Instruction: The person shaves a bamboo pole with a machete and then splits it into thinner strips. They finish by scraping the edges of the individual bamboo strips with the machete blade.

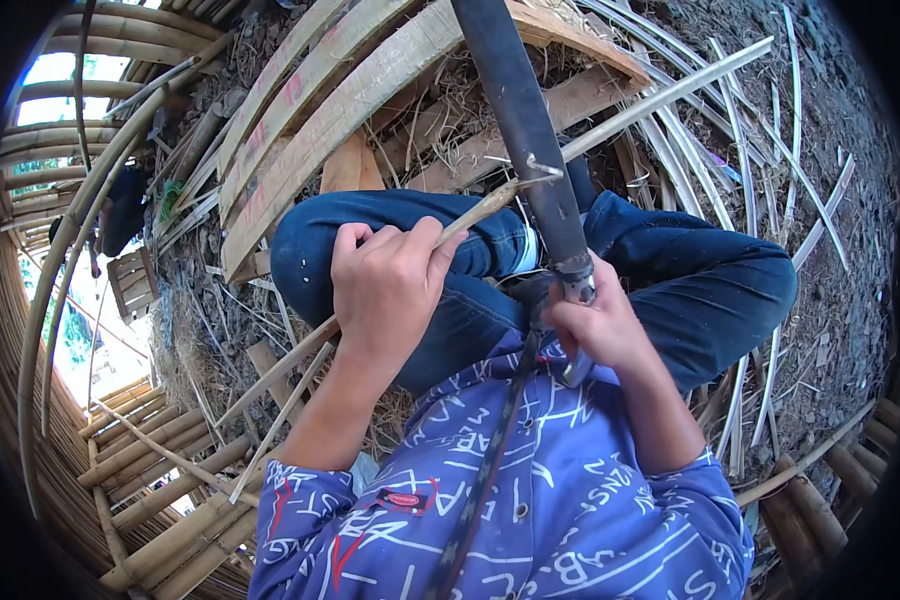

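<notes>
My left hand is closed around a thin bamboo strip, above my bent knee. The strip runs from the lower left through this hand up to the machete blade. Beyond the blade, a pale length of strip continues to the upper right in the same line. A small curled shaving shows at the crossing. My right hand grips the machete by its handle, in front of my lap. The dark blade points up and slightly left, away from me.
Wide curved wooden slats lie in front of my crossed legs. Long thin strips and shavings litter the ground on the right. Bamboo poles form a frame at the left. Another person, in dark clothing, is partly visible at far left.
</notes>
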Available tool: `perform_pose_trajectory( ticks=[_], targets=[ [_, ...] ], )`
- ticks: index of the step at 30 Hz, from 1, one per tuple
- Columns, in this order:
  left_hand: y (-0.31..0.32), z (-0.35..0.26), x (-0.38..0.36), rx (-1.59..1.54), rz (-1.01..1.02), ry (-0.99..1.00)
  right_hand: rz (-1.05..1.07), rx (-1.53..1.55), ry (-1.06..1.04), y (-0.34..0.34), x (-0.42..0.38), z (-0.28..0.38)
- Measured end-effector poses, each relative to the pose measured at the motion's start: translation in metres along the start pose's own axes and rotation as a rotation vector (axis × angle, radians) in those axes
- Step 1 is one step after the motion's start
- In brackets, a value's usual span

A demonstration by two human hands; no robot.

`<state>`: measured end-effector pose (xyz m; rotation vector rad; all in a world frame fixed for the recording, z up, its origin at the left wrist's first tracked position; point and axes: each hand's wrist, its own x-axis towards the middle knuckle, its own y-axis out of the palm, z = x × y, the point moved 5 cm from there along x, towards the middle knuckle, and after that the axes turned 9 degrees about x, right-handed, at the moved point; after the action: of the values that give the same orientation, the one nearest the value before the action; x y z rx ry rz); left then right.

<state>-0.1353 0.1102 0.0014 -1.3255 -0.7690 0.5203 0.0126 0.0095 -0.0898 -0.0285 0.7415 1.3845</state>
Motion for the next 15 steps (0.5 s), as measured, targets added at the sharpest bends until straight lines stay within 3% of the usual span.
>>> perform_pose_trajectory(
  ticks=[3, 10, 12, 13, 15],
  targets=[
    [0.003, 0.001, -0.004, 0.034, 0.042, 0.008, 0.12, 0.24, 0.152, 0.0, -0.002, -0.007],
    [0.002, 0.002, -0.003, 0.04, 0.036, 0.003, 0.185, 0.375, 0.18, 0.003, 0.0, -0.007],
    [0.004, 0.001, -0.004, 0.05, 0.038, 0.011, -0.186, -0.237, -0.38, -0.005, 0.005, 0.005],
    [0.004, 0.0, -0.003, 0.062, 0.038, 0.02, -0.225, -0.324, -0.287, -0.009, 0.005, 0.001],
    [0.004, 0.001, -0.001, 0.056, 0.031, 0.015, -0.174, -0.283, -0.305, -0.004, 0.005, 0.004]
  ],
)
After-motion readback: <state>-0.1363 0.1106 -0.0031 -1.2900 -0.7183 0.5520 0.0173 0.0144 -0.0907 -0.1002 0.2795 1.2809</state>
